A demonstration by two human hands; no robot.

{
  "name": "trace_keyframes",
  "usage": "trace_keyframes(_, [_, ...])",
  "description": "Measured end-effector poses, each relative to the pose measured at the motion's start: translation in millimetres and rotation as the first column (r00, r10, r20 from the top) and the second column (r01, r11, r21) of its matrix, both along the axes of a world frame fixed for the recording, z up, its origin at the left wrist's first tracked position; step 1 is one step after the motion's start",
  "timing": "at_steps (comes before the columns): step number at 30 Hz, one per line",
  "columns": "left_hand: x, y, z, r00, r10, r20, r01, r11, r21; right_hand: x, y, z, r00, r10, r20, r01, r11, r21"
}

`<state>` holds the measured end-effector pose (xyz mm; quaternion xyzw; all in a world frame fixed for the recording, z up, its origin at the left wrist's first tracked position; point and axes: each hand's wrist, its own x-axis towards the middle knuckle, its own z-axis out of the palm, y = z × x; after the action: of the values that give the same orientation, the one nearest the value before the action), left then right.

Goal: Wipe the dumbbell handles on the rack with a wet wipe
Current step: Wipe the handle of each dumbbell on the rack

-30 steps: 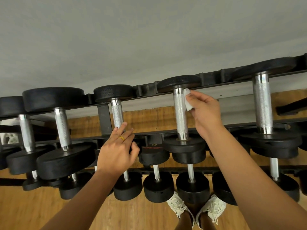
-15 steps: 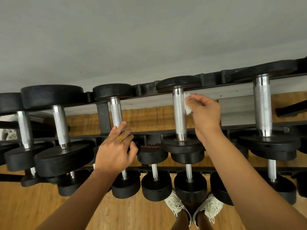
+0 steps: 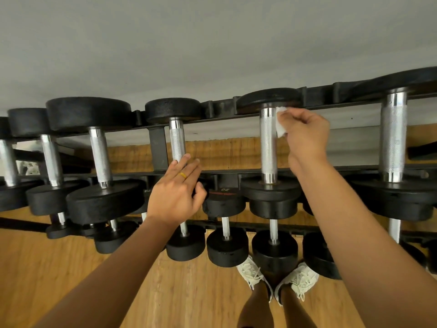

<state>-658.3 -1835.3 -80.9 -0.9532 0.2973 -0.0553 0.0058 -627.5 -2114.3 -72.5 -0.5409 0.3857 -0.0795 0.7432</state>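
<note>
A black rack (image 3: 157, 151) carries rows of black dumbbells with knurled steel handles. My right hand (image 3: 305, 136) pinches a white wet wipe (image 3: 280, 124) against the right side of one upper-row handle (image 3: 268, 143), near its far end. My left hand (image 3: 176, 192), a gold ring on one finger, rests with straight fingers on the near end of the neighbouring handle (image 3: 177, 140) and hides that dumbbell's near head. Further handles stand at the left (image 3: 99, 155) and right (image 3: 393, 136).
A lower row of smaller dumbbells (image 3: 227, 247) hangs just above the wooden floor (image 3: 71, 280). My white shoes (image 3: 253, 273) stand close under the rack. A grey wall (image 3: 212, 43) runs behind the rack.
My right hand has slid the wipe up the handle, from its upper middle toward the far head. My left hand stays on the neighbouring dumbbell.
</note>
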Motion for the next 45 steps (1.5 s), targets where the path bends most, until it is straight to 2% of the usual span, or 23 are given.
trace_keyframes(6, [0, 1, -2, 1.0, 0.005, 0.004, -0.005, 1.0, -0.002, -16, 1, -5, 0.996, 0.088, -0.016, -0.089, 0.994, -0.059])
trace_keyframes(11, [-1, 0, -2, 1.0, -0.003, 0.007, 0.003, 1.0, -0.008, -4, 2, 0, 0.999, 0.046, 0.009, -0.045, 0.996, -0.08])
trace_keyframes(15, [0, 1, -2, 1.0, -0.009, 0.02, 0.009, 1.0, -0.024, -35, 3, -6, 0.988, 0.15, -0.043, -0.155, 0.978, -0.14])
trace_keyframes(18, [0, 1, -3, 1.0, -0.01, 0.022, 0.011, 1.0, -0.027, -27, -5, -6, 0.976, 0.216, -0.04, -0.22, 0.961, -0.169])
trace_keyframes(23, [-1, 0, -3, 0.999, -0.015, 0.038, 0.016, 0.999, -0.034, -21, -4, -1, 0.981, 0.192, -0.013, -0.191, 0.962, -0.193])
trace_keyframes(29, [0, 1, -4, 1.0, -0.009, 0.024, 0.009, 0.999, -0.035, -46, -8, -8, 0.926, 0.366, -0.09, -0.369, 0.834, -0.409])
trace_keyframes(33, [0, 1, -3, 1.0, -0.008, 0.026, 0.008, 1.0, -0.018, -32, -7, -3, 0.948, 0.316, -0.051, -0.308, 0.861, -0.404])
trace_keyframes(39, [0, 2, -3, 1.0, -0.006, 0.031, 0.006, 1.0, -0.017, -78, 4, -13, 0.929, 0.362, -0.073, -0.36, 0.844, -0.398])
trace_keyframes(45, [0, 1, -2, 1.0, 0.0, 0.01, 0.0, 1.0, -0.027, -68, -1, -14, 0.941, 0.33, -0.077, -0.337, 0.884, -0.324])
